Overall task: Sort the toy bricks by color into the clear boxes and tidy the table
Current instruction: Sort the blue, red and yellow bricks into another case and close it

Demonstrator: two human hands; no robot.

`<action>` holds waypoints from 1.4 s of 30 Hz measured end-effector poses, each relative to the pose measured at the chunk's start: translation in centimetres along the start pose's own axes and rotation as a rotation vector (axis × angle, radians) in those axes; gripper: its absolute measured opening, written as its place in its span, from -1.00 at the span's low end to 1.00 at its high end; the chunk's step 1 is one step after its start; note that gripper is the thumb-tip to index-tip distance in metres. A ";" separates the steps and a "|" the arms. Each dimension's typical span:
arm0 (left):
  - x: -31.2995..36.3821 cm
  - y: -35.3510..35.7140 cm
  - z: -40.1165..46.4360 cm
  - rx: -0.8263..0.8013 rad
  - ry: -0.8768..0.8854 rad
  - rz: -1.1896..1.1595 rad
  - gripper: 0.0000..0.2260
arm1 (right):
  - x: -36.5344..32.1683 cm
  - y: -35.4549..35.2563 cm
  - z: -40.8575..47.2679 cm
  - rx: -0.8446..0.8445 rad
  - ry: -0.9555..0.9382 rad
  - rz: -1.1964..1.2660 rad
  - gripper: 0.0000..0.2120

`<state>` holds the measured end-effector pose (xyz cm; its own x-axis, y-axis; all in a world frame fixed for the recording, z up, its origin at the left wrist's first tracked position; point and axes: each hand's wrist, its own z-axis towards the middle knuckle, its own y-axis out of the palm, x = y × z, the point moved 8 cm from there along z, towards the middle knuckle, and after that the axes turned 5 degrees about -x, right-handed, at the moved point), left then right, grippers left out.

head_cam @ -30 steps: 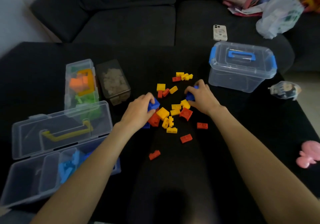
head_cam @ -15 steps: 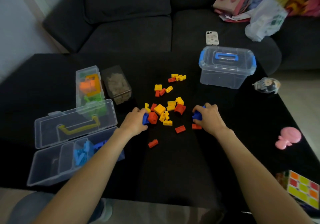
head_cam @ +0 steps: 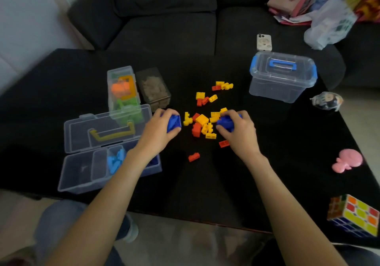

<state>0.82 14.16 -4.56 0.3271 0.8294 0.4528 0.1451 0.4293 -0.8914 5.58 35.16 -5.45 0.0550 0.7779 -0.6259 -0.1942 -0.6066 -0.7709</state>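
Blue bricks are gripped in both hands; the left hand (head_cam: 159,131) is curled around a clump of blue bricks (head_cam: 173,122) at the 9 o'clock edge of the loose pile, and the right hand (head_cam: 239,131) is curled around a second blue clump (head_cam: 226,122) at the 3 o'clock edge; how many bricks each fist contains cannot be told. On the black table (head_cam: 205,183) between the hands lie the yellow bricks (head_cam: 202,119) and red bricks (head_cam: 196,130), mixed and touching, with a small outlying group toward 12 o'clock and a single red brick (head_cam: 194,157) toward 6 o'clock; no blue is seen loose in the pile. The open compartment box (head_cam: 82,173), lid raised, sits at 8 o'clock from the pile, with light blue pieces (head_cam: 115,162) already in a middle compartment; a box of orange and green bricks (head_cam: 123,93) stands at 10 o'clock; a closed blue-latched box (head_cam: 281,76) stands at 2 o'clock. Step judged in hand: collection of blue, apparently near complete. Next move judged: both fistfuls to be carried toward 8 o'clock and released into the open box, the right arm having to cross the pile without scattering it; yellow and red remain unsorted.
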 end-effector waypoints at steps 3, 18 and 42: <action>-3.3 -2.5 -3.7 0.084 -0.046 -0.076 -0.62 | -6.7 3.5 -1.0 -0.095 -0.112 0.119 -0.68; -7.9 -2.6 -6.6 -0.139 0.100 -0.025 -0.57 | -16.0 14.1 -2.9 -0.443 -0.220 -0.135 -0.59; -10.5 -3.3 -9.6 0.149 0.079 0.052 -0.86 | -17.9 15.8 -4.6 -0.440 -0.465 -0.165 -0.67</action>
<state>5.87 0.56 -6.54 0.4036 0.8237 0.3983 -0.0117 0.4399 -0.8980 6.04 10.84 -6.99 -0.3984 0.7962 -0.4553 0.2038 -0.4071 -0.8904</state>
